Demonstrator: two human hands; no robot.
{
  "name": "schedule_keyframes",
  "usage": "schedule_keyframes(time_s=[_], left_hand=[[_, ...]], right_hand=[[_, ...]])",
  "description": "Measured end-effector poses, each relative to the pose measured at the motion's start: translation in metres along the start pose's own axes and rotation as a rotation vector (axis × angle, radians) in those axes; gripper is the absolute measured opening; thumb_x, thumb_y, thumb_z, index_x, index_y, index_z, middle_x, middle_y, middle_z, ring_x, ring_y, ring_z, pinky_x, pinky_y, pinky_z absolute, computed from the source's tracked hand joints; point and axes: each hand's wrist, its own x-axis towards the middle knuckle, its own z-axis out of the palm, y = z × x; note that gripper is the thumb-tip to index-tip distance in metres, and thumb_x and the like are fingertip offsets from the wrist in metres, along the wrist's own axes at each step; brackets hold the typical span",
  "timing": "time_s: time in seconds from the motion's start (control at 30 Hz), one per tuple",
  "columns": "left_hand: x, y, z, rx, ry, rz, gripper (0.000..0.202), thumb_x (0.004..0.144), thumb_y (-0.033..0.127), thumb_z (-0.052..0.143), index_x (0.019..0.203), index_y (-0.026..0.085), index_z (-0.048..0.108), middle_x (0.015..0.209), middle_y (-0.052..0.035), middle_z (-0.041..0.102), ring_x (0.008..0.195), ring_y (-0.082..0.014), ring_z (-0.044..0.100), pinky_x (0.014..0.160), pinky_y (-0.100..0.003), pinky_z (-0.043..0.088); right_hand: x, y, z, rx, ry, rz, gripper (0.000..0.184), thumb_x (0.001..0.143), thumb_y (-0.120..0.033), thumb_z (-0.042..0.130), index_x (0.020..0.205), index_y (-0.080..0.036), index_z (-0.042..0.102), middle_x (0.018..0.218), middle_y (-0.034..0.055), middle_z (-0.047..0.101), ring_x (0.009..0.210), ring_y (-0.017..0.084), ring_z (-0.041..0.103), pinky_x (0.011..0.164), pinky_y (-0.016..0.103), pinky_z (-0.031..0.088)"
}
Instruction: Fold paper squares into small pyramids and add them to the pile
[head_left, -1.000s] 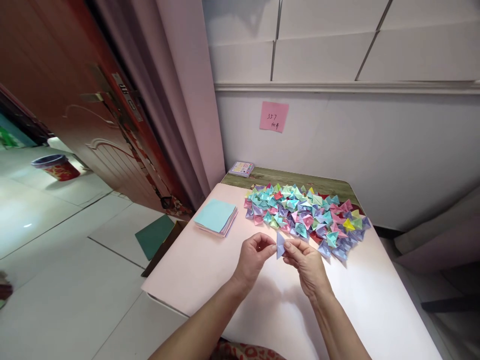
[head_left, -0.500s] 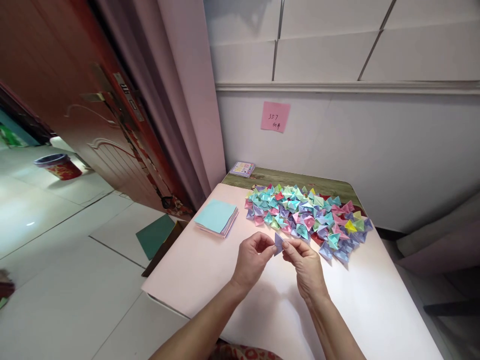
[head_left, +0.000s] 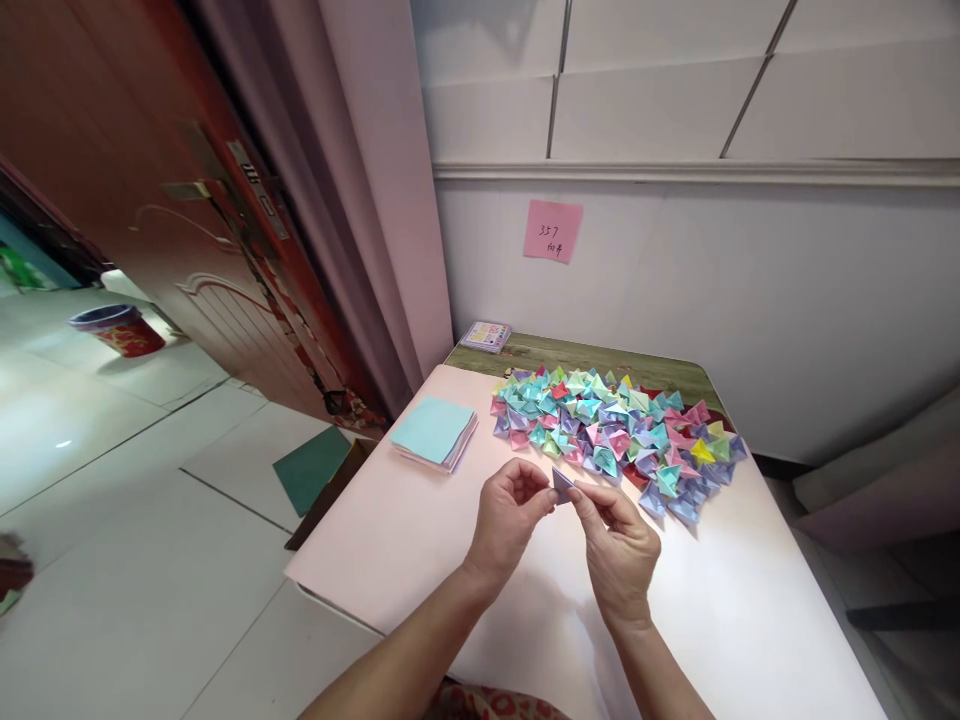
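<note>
A small purple folded paper piece (head_left: 562, 487) is pinched between my two hands above the near part of the table. My left hand (head_left: 511, 515) is closed on its left side, thumb and fingertips together. From the right, my right hand (head_left: 619, 540) grips it between thumb and fingers, which partly cover it. Just beyond my hands lies a broad heap of folded paper pieces (head_left: 600, 405) in blue, pink, purple, green, red and yellow. A stack of square paper sheets (head_left: 433, 432), light blue on top, rests left of my hands.
The pale pink tabletop (head_left: 405, 540) ends in a wood-patterned strip at the wall. A small printed packet (head_left: 486, 336) sits at its back left corner. Left of the table stand an open box (head_left: 322, 480), a brown door (head_left: 150, 150) and a red bin (head_left: 120, 332).
The purple paper piece has turned and tilted slightly between my fingers. My right hand has shifted a little to the right, while both hands keep hold of the paper.
</note>
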Motion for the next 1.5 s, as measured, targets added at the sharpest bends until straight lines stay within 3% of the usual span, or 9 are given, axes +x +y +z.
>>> schedule_keyframes(time_s=[0.4,0.63,0.8,0.93,1.03,1.13,1.23,1.37,1.5], left_hand=[[-0.005,0.004,0.005,-0.036,-0.081,-0.031,0.02,0.072,0.032,0.076,0.076,0.014,0.066,0.068,-0.002,0.062,0.064,-0.0125,0.054,0.066,-0.027,0.046],[0.0,0.0,0.0,0.002,-0.139,-0.076,0.022,0.072,0.037,0.075,0.076,0.015,0.072,0.072,-0.002,0.063,0.066,-0.0114,0.051,0.064,-0.024,0.043],[0.004,-0.008,-0.01,-0.096,-0.203,-0.261,0.029,0.074,0.044,0.074,0.081,0.016,0.067,0.053,0.0052,0.051,0.044,-0.0056,0.04,0.048,-0.021,0.035],[0.006,-0.004,-0.014,-0.1,-0.29,-0.338,0.033,0.076,0.046,0.072,0.081,0.015,0.063,0.066,-0.0002,0.061,0.047,-0.0066,0.051,0.051,-0.021,0.043],[0.007,0.004,-0.014,-0.062,-0.359,-0.343,0.035,0.074,0.047,0.073,0.08,0.014,0.062,0.073,-0.0025,0.063,0.05,-0.0079,0.056,0.053,-0.022,0.047],[0.006,0.009,-0.014,-0.026,-0.36,-0.322,0.036,0.072,0.047,0.075,0.079,0.014,0.062,0.075,-0.003,0.063,0.056,-0.0113,0.06,0.058,-0.026,0.051],[0.004,0.007,-0.011,-0.004,-0.29,-0.234,0.033,0.069,0.041,0.078,0.076,0.013,0.061,0.074,-0.003,0.064,0.063,-0.0142,0.064,0.065,-0.029,0.053],[0.006,0.0,-0.008,-0.02,-0.157,-0.119,0.035,0.065,0.027,0.082,0.089,0.015,0.06,0.07,-0.0004,0.066,0.063,-0.0153,0.064,0.064,-0.029,0.052],[0.008,-0.001,-0.006,-0.049,-0.158,-0.071,0.038,0.066,0.021,0.08,0.096,0.016,0.058,0.069,0.0008,0.066,0.063,-0.0146,0.064,0.064,-0.028,0.05]], right_hand=[[0.001,-0.004,-0.004,-0.073,0.036,-0.037,0.023,0.078,-0.041,0.073,0.084,-0.018,0.074,0.085,0.0065,0.073,0.077,0.021,0.066,0.07,0.033,0.052],[0.002,-0.003,-0.006,-0.056,-0.059,-0.085,0.016,0.079,-0.035,0.072,0.083,-0.02,0.074,0.08,0.0044,0.071,0.073,0.019,0.063,0.067,0.031,0.051],[0.008,-0.004,-0.009,0.112,-0.25,0.145,0.021,0.077,-0.04,0.073,0.084,-0.02,0.073,0.075,0.0028,0.067,0.07,0.017,0.061,0.066,0.029,0.05],[0.016,-0.007,-0.014,0.365,-0.382,0.5,0.034,0.079,-0.051,0.069,0.09,-0.019,0.072,0.063,-0.001,0.059,0.055,0.012,0.052,0.054,0.024,0.045],[0.021,-0.01,-0.017,0.4,-0.468,0.598,0.042,0.075,-0.048,0.074,0.104,-0.019,0.069,0.066,-0.0011,0.061,0.053,0.01,0.05,0.051,0.022,0.042],[0.023,-0.01,-0.021,0.321,-0.542,0.559,0.034,0.074,-0.045,0.076,0.09,-0.017,0.07,0.069,0.0001,0.062,0.055,0.009,0.049,0.053,0.022,0.042],[0.024,-0.009,-0.021,0.226,-0.513,0.473,0.029,0.074,-0.045,0.076,0.082,-0.017,0.07,0.072,0.0006,0.063,0.061,0.012,0.055,0.058,0.024,0.047],[0.022,-0.01,-0.016,0.2,-0.441,0.358,0.025,0.074,-0.041,0.076,0.084,-0.019,0.069,0.077,0.0017,0.067,0.066,0.014,0.059,0.061,0.027,0.05],[0.022,-0.009,-0.014,0.227,-0.466,0.299,0.025,0.076,-0.036,0.075,0.095,-0.021,0.071,0.081,0.0027,0.07,0.064,0.014,0.06,0.061,0.028,0.051]])
